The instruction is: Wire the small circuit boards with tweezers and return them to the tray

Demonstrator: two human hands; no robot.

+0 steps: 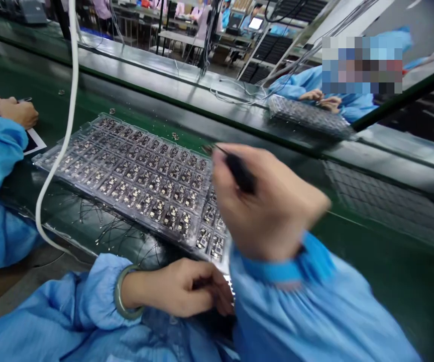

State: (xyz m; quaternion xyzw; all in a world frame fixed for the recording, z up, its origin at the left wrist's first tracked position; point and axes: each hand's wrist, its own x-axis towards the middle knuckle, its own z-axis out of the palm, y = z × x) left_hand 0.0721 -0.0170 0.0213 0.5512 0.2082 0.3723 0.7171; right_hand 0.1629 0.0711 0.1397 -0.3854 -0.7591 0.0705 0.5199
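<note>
My right hand [269, 201] is raised over the right part of a clear plastic tray [126, 213], its fingers wrapped round a black pen-like tool [240, 172] with a thin tip pointing left. Rows of small circuit boards [156, 208] fill the tray's compartments. My left hand [187, 289] is low, by the tray's near right corner, with its fingers curled downward. A white, toothed-looking edge [229, 284] shows beside its fingertips; whether they hold it is hidden. Thin dark wires [115, 226] lie on the bench in front of the tray.
A white cable [72, 90] hangs down across the tray's left side. At the left are a co-worker's hands [13, 111] and blue sleeve. Beyond the metal ledge [145, 75], another person in blue handles a tray [309, 115]. Small parts [175, 136] lie behind the boards.
</note>
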